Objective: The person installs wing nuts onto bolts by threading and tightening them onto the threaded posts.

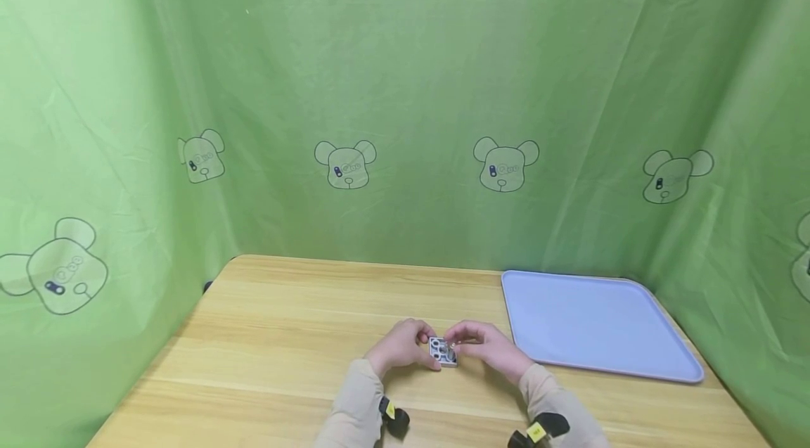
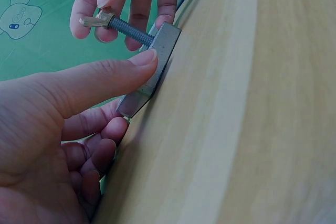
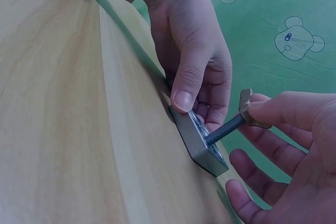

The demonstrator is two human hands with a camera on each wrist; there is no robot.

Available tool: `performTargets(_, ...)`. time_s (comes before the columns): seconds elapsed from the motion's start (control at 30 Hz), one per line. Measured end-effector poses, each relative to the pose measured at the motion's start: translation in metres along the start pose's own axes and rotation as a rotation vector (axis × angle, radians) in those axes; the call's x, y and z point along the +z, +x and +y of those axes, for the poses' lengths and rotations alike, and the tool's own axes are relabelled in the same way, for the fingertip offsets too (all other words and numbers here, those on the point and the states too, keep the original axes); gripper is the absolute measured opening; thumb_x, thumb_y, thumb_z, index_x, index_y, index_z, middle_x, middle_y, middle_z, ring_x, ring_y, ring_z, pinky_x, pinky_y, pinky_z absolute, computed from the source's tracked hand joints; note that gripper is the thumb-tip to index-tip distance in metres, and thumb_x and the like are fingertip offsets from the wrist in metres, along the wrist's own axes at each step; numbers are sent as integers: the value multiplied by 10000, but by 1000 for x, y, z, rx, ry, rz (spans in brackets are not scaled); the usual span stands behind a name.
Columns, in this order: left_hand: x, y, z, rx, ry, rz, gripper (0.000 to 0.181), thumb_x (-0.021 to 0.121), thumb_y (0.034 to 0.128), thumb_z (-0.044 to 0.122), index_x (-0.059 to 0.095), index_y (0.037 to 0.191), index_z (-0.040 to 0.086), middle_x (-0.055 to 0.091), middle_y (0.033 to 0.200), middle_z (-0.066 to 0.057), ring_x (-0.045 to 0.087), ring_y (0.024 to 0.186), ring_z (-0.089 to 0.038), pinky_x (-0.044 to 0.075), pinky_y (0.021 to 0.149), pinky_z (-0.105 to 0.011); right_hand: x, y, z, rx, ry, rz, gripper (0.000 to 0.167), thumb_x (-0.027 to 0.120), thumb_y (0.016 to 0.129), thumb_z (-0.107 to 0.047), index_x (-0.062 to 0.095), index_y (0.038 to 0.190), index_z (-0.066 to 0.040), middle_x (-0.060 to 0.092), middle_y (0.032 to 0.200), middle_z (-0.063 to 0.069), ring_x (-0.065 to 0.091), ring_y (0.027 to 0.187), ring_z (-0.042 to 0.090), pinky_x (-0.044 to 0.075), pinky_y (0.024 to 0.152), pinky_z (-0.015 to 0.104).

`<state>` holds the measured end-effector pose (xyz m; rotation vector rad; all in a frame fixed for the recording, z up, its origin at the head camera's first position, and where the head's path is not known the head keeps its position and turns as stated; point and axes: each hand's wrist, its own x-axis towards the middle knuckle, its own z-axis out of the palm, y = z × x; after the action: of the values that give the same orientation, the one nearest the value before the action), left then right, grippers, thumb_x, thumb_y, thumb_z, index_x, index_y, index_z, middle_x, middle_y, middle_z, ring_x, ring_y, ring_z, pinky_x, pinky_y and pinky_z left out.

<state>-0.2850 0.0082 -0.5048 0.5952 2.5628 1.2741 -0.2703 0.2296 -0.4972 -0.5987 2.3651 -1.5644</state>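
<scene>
Grips the metal block [image 3: 191, 141] by its left side, on the wooden table [image 1: 285, 335], between thumb and fingers of the left hand [image 1: 401, 345]. Pinches with the right hand [image 1: 492, 347] the wing nut [image 3: 244, 103] at the outer end of the threaded rod [image 3: 226, 130] standing from the block. Holds both hands close together, left of the pale blue tray [image 1: 595, 321].

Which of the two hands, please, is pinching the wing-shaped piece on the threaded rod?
The right hand pinches the wing-shaped piece; the left hand instead grips the metal block.
</scene>
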Motion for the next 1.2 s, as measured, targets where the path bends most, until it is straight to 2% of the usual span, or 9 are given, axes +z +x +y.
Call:
performTargets(0.13,0,1,0,1,5,-2,489,899,612,169,666,1032,76,578,919,3,483,826,-109,408,771,-251,1,1,0,2,-16,8,308,663,877,-180,646,1151,-39,675,1125,97,589,1047,126,373,967,403)
performTargets(0.43,1,3,-4,1,-18,-18,490,896,616,173,664,1040,87,574,916,16,482,810,-98,411,747,-239,5,0,-2,-26,-70,20,294,678,862,-157,653,1131,-40,672,1086,155,581,1009,154,394,943,444)
performTargets(0.73,1,3,-4,13,-19,-4,463,898,612,161,663,1004,86,573,894,14,482,794,-92,412,744,-230,0,0,-2,-16,-7,16,362,640,905,-194,602,1219,-17,641,1208,192,569,1122,237,404,963,415)
performTargets(0.93,1,3,-4,15,-12,-9,467,899,613,170,664,1009,89,578,899,13,485,802,-95,412,753,-228,-4,-1,0,-17,48,-24,333,547,957,-175,602,1226,14,592,1284,233,565,1105,138,435,940,365)
performTargets(1.2,2,3,-3,7,-18,-6,455,894,617,140,666,1007,85,575,902,9,485,811,-106,411,753,-236,-4,0,2,-34,20,-88,316,536,954,-171,635,1214,-21,613,1302,183,555,1139,88,351,997,385)
